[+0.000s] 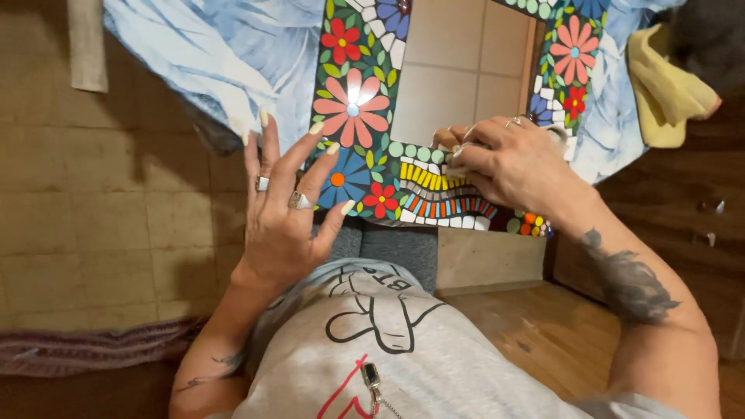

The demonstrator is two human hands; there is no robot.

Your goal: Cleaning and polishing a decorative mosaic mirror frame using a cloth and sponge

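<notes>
The mosaic frame [365,116] runs off the top edge; the right hand [512,167] perhaps hides a cloth.

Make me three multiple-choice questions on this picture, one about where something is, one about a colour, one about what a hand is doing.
1. Where is the yellow cloth?
A. upper right, beside the mosaic frame
B. under the left hand
C. on the mirror

2. What colour is the big flower by the left hand?
A. green
B. pink
C. black

3. How is the left hand?
A. a closed fist
B. gripping the cloth
C. fingers spread, on the frame's edge

Answers: 1 A, it lies past the frame's right side. 2 B, its petals are pink around a pale centre. 3 C, the fingers fan out, while the right hand is curled on the frame's lower edge.
</notes>
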